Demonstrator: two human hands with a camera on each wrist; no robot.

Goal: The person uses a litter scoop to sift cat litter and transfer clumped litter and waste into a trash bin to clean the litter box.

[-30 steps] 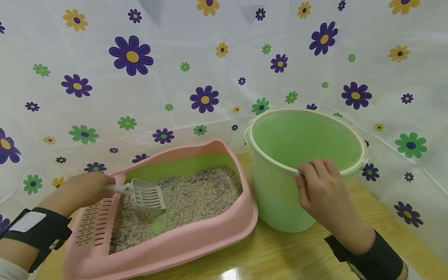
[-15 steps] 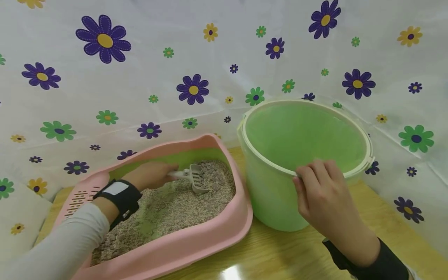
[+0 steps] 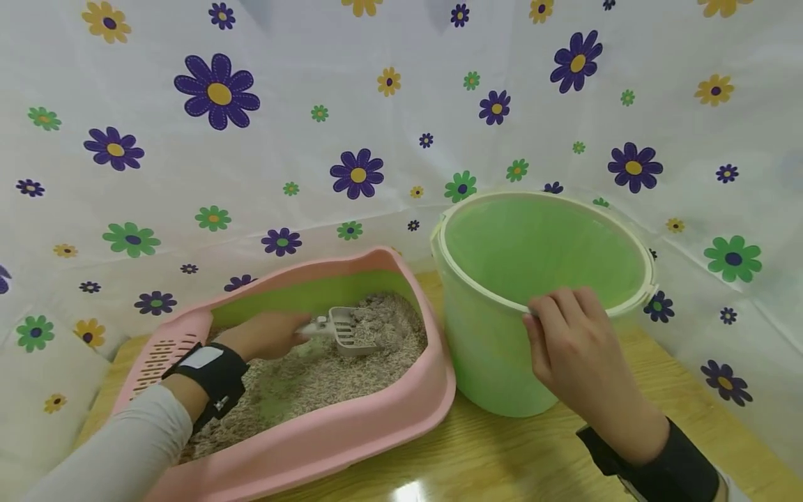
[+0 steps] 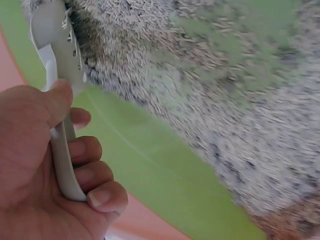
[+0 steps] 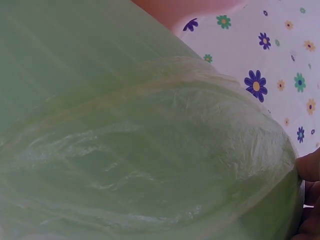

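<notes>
the left grip is wrapped round the handle of a white slotted scoop, thumb pressed on top and four fingers curled beneath, as the left wrist view shows plainly. the scoop's blade runs out ahead of the grip, its front sunk in the grey litter, with some grains lying in the blade. below and to the near side of the grip a patch of the tray's green floor shows through the litter. the litter fills a pink litter tray with a green inner lining; a slotted pink ledge lies on the far-left side of the grip, just beyond the black wrist strap.

the right grip is clasped on the near rim of a green bucket, fingers curled over the pale rim and the thumb against the outer wall. a thin green bag lines the bucket, wrinkled in the right wrist view. the bucket stands just beside the tray, between the two grips, on a wooden worktop. a white flowered sheet hangs behind everything.
</notes>
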